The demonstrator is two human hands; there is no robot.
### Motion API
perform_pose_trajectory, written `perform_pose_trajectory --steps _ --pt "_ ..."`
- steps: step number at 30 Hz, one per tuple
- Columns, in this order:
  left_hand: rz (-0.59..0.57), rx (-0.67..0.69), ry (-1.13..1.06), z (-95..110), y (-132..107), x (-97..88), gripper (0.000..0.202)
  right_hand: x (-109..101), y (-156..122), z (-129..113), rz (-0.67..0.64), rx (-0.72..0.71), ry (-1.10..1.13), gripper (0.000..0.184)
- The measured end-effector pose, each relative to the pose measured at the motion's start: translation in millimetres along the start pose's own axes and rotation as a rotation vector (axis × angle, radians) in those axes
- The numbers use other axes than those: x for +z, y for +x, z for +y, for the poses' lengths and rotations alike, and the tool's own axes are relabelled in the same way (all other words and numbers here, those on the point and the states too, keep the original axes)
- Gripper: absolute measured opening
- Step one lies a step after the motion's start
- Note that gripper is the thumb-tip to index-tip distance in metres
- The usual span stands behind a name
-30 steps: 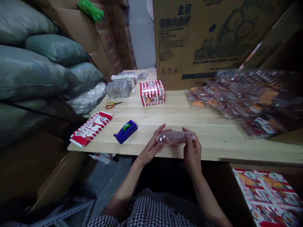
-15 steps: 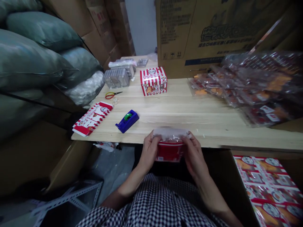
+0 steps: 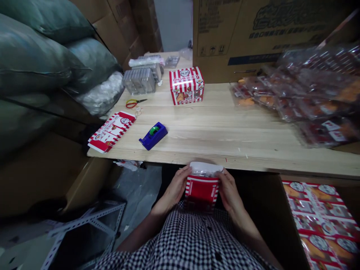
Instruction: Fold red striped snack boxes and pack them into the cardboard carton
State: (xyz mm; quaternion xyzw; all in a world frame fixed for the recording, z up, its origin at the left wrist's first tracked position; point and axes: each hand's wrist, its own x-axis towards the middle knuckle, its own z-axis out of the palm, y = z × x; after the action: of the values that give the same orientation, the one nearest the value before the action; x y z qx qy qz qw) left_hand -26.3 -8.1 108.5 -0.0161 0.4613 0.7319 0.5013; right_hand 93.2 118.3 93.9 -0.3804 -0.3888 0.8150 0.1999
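Observation:
I hold a red-and-white striped box (image 3: 201,190) in my lap, just below the front edge of the wooden table (image 3: 225,131). A clear plastic pack (image 3: 206,169) sticks out of the box's open top. My left hand (image 3: 173,189) grips the box's left side and my right hand (image 3: 230,191) grips its right side, fingers of both closed round it.
On the table lie a blue tape dispenser (image 3: 153,135), a flat striped carton (image 3: 111,131), scissors (image 3: 135,102), a finished striped box (image 3: 186,84), clear trays (image 3: 140,80) and heaped plastic packs (image 3: 309,93). Large cartons (image 3: 253,33) stand behind. Printed cartons (image 3: 323,221) lie at lower right.
Both hands drew the clear pack off the table toward my lap and it now sits in the top of the striped box, which has sunk lower below the table edge.

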Motion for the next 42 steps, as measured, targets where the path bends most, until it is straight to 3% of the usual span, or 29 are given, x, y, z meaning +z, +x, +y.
perform_pose_trajectory --steps 7,12,21,27,34,38,42 --pt "0.085 -0.043 0.059 3 15 -17.0 0.016 -4 6 2 -0.129 0.054 0.026 0.034" --pt "0.070 -0.050 0.042 4 20 -22.3 0.014 -17 13 3 -0.205 0.096 0.005 0.036" --pt "0.064 -0.091 0.145 4 25 -16.4 0.011 -25 19 -5 -0.137 0.074 -0.077 0.021" --pt "-0.170 -0.048 0.228 9 36 -31.7 0.025 -25 19 -7 -0.215 -0.011 -0.116 0.017" --pt "-0.386 -0.017 0.409 20 28 -42.2 0.036 -39 15 -4 -0.296 -0.097 -0.218 0.023" --pt "-0.328 0.047 0.616 23 29 -40.9 0.036 -41 15 -8 -0.337 -0.101 -0.269 0.027" --pt "-0.268 0.144 0.668 21 34 -42.2 0.028 -40 12 -9 -0.410 -0.155 -0.382 0.033"
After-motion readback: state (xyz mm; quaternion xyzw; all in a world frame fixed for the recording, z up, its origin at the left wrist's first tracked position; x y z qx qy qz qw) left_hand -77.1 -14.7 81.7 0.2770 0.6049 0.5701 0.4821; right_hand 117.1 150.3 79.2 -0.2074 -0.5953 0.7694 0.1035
